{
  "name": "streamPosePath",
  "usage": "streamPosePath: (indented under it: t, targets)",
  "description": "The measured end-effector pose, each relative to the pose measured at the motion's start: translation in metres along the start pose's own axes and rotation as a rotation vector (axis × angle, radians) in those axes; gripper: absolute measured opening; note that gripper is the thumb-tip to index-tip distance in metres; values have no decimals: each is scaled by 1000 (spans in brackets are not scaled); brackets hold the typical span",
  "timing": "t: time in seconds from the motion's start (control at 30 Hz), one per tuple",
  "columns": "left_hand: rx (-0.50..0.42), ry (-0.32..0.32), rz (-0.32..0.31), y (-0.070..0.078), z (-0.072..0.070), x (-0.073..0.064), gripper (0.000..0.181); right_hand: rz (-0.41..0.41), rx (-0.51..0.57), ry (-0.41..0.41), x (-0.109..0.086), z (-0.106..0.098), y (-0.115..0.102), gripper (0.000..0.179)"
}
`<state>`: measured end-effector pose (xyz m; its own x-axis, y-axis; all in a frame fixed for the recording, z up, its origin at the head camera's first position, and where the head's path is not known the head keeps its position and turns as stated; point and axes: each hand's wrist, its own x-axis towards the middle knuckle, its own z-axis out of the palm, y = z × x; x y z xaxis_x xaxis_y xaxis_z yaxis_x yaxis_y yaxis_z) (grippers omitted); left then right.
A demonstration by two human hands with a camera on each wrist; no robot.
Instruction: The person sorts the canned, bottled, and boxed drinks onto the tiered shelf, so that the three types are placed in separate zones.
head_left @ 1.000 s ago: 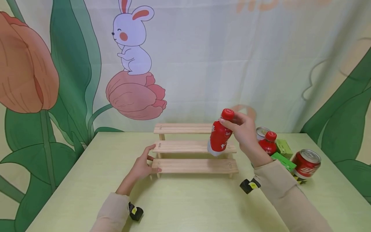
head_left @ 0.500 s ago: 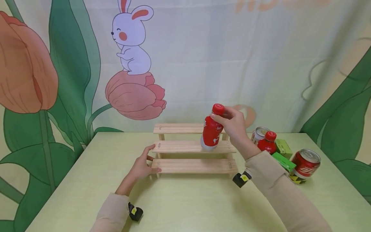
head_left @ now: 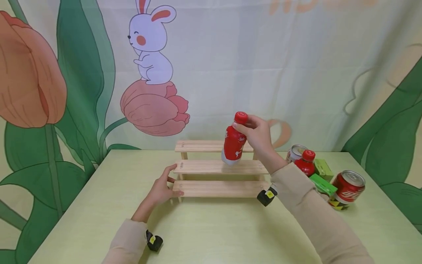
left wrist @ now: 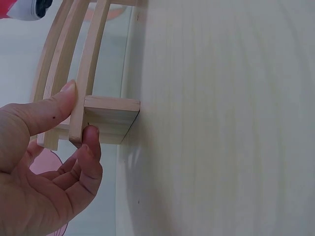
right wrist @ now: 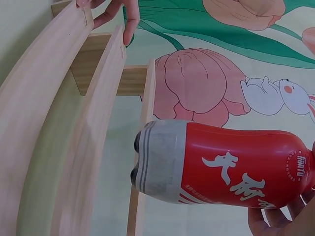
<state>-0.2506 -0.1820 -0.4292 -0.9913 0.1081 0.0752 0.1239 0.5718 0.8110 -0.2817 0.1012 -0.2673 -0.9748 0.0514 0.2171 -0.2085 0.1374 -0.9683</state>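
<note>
My right hand (head_left: 258, 134) holds a red bottle (head_left: 234, 141) by its neck, just under the red cap. The bottle tilts slightly and hangs over the wooden three-step rack (head_left: 221, 189), in front of its top board. In the right wrist view the bottle's silver-grey base (right wrist: 162, 160) is near the boards; I cannot tell whether it touches. My left hand (head_left: 161, 189) grips the rack's left end. In the left wrist view the thumb (left wrist: 61, 101) presses one face of the front board while a fingertip lies at its other side.
Right of the rack stand a second red-capped bottle (head_left: 304, 165), a silver-topped can (head_left: 296, 151), a red can (head_left: 350, 185), green boxes (head_left: 323, 184) and a yellow-and-black item (head_left: 339, 203) low by the red can. A printed curtain (head_left: 230, 73) hangs behind the table (head_left: 211, 231).
My right hand has carried the bottle leftward and upward, from the rack's right side toward its middle, and the bottle stands more upright. The left hand keeps its place on the rack.
</note>
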Motion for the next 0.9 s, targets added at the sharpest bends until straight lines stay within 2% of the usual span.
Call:
streamPosePath:
  t: [0.4,0.9]
  targets:
    - [4,2,-10,-3,1,3,92,-6,24,-4,9,18,-7,41]
    - [-17,14,-13,-3,1,3,91,-2,35,48,28,40,-8,42]
